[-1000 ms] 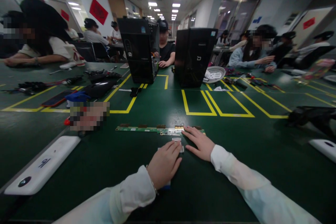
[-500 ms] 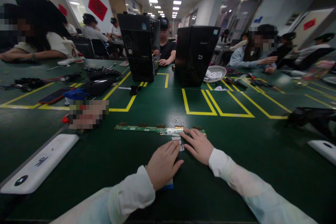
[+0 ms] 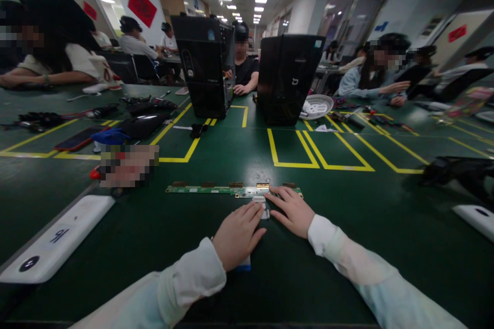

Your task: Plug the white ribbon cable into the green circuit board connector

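A long, narrow green circuit board (image 3: pixel 216 190) with copper-coloured tabs lies on the green table in front of me. A white flat ribbon cable (image 3: pixel 265 213) reaches its near edge; a blue end shows below my left wrist. Over this cable lies my left hand (image 3: pixel 238 234), palm down, fingers stretched out and pressing on it, thumb apart. Whether the cable sits in the board's connector I cannot tell. My right hand (image 3: pixel 292 212) rests with spread fingers on the board's right part, its fingertips touching the board.
Two black computer towers (image 3: pixel 204 67) (image 3: pixel 289 79) stand at the back, with a person behind them. A white device (image 3: pixel 57 239) lies at left, another (image 3: pixel 476 218) at right. A white basket (image 3: pixel 318 106), cables (image 3: pixel 150 105) and yellow tape lines (image 3: pixel 295 165) lie farther off.
My left hand has shifted slightly up and to the left, and the cable's blue end moved with it. The right hand keeps nearly the same place on the board.
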A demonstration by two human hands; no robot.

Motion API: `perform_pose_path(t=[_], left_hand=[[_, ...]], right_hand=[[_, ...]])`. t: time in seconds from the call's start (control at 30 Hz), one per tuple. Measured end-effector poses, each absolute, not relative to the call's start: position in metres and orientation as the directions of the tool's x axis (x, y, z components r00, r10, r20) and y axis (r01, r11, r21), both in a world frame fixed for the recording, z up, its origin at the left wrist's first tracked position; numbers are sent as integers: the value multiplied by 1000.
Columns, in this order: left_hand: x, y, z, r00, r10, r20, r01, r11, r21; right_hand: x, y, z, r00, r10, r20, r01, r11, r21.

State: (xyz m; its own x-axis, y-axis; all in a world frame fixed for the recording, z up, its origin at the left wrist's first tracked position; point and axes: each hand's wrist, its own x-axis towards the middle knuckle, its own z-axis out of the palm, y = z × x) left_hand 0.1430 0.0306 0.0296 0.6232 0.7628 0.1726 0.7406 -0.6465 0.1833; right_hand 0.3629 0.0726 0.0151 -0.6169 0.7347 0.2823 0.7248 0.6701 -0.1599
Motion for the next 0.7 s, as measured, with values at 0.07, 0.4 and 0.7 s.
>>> perform_pose_path(t=[0.07, 0.4, 0.7], left_hand=[[142, 32, 29, 634, 754, 169, 732, -656, 184], [139, 38, 29, 655, 732, 189, 697, -681, 224], [138, 37, 28, 658, 728, 191, 693, -685, 224]], right_hand=[[363, 72, 15, -621, 733, 279, 722, 673, -161], [362, 71, 15, -615, 735, 286, 726, 669, -157], [360, 69, 15, -604, 745, 284, 742, 655, -140]])
